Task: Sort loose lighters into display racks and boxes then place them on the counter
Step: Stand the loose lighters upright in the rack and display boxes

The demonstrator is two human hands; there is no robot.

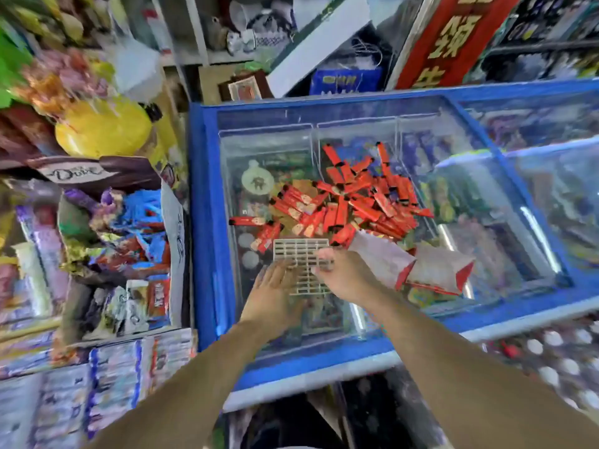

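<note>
Head view, centre of frame: left hand lies flat, fingers straight, against the white grid rack, whose long axis runs up-frame. Right hand pinches its right edge. Red lighters are heaped above on the blue-framed glass counter.

place: small retail shop, packed tight with stock
counter: blue-framed glass display case with packaged goods visible under the glass
on the glass: a heap of red lighters lying loose
left side: open dove chocolate carton stuffed with wrapped sweets, plus stacked snack packs below it
back: red sign with gold chinese characters, and cluttered shelves
overall: merchandise on all sides, so a corner store
</note>
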